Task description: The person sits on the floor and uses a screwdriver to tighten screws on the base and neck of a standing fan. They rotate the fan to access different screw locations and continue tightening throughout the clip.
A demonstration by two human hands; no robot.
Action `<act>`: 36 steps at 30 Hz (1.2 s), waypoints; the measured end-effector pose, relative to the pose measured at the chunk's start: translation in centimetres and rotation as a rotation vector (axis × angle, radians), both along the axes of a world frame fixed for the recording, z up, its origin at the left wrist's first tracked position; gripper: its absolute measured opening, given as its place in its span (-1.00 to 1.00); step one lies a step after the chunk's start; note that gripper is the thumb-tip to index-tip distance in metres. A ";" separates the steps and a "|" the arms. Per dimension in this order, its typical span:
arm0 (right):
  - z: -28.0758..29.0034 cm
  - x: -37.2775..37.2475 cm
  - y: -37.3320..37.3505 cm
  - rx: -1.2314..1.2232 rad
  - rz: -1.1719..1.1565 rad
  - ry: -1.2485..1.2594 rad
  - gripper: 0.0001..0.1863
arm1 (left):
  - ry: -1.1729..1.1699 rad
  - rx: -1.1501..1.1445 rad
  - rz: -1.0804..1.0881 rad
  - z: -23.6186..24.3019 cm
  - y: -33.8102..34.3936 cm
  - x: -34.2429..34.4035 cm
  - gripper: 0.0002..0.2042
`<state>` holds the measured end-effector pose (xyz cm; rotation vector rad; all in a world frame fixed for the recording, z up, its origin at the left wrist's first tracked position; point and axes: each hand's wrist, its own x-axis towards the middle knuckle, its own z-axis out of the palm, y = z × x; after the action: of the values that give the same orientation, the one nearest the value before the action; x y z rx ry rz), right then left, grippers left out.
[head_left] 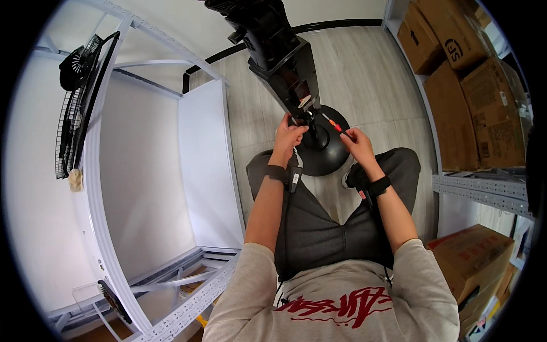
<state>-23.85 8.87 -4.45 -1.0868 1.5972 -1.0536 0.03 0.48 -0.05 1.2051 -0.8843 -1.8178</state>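
A red-handled screwdriver (335, 125) is pinched in the right hand (358, 145), its shaft aimed toward the black housing (285, 71) ahead of both hands. The left hand, (289, 139) well apart, is placed at the housing's lower end; whether anything is gripped there cannot be told. The housing is best steadied above the round base (318, 165) between the hands, with the shaft kept straight and turned under light pressure.
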 end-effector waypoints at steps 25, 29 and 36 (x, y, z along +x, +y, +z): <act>10.1 5.8 7.5 -0.109 0.213 0.261 -0.71 | 0.327 0.107 0.118 -0.3 6.6 3.3 -0.78; 10.2 5.8 7.8 -0.106 0.211 0.269 -0.71 | 0.336 0.103 0.112 -0.2 6.7 3.2 -0.74; 10.3 5.9 7.6 -0.101 0.204 0.305 -0.72 | 0.341 0.117 0.138 0.6 6.8 2.6 -0.71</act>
<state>-18.00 16.48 5.86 -1.5034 1.6383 -0.8701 2.65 7.24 0.58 0.9596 -0.4968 -1.9077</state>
